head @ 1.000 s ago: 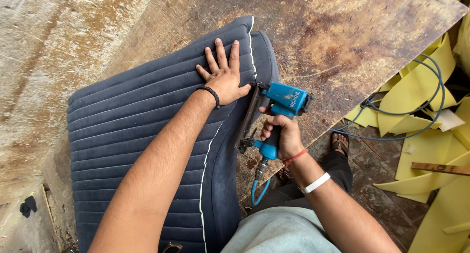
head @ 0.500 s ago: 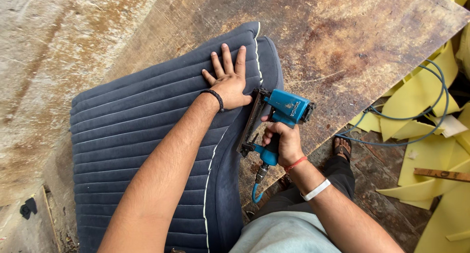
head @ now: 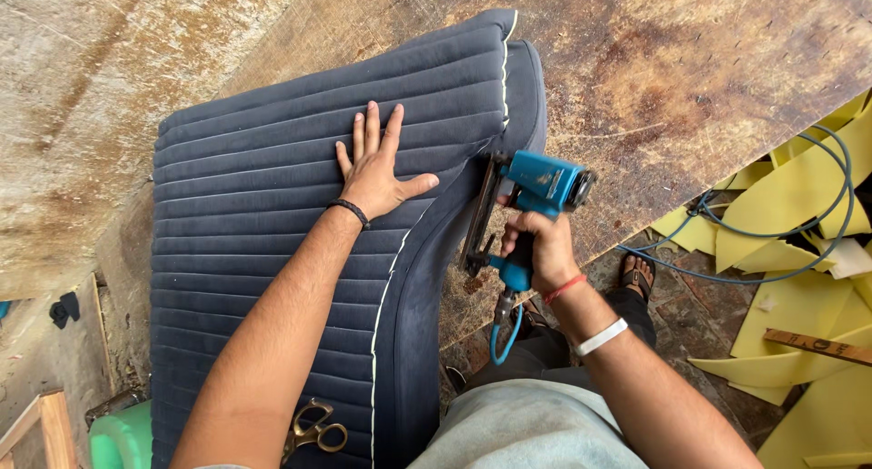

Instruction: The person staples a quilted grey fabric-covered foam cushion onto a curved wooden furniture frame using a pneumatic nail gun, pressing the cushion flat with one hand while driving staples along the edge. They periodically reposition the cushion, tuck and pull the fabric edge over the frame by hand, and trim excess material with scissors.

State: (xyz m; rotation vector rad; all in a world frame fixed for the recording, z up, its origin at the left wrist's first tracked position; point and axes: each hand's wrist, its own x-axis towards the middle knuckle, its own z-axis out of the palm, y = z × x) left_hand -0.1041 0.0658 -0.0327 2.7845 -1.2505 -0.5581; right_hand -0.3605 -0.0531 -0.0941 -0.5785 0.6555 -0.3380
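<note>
I see my left hand (head: 377, 174) spread flat, fingers wide, pressing down on the ribbed top of the dark blue seat cushion (head: 272, 251). The cushion lies on the worn wooden workbench (head: 690, 60), its long axis running from near my body away toward the far corner, with a pale piping line along its right edge.

My right hand (head: 538, 251) is wrapped tight around the grip of the blue staple gun (head: 531, 206). The gun sits just to the right of the cushion, its long black magazine lying parallel to the cushion's side panel and its nose against that panel, though I cannot tell whether it truly touches. So the cushion's side wall lies directly left of the gun, and the right hand is the nearer one to it, while the left holds the top from above, beside the piping.

A blue air hose (head: 799, 242) trails off over yellow foam scraps (head: 817, 369) on the floor. Brass scissors (head: 313, 430) rest on the cushion near my elbow.
</note>
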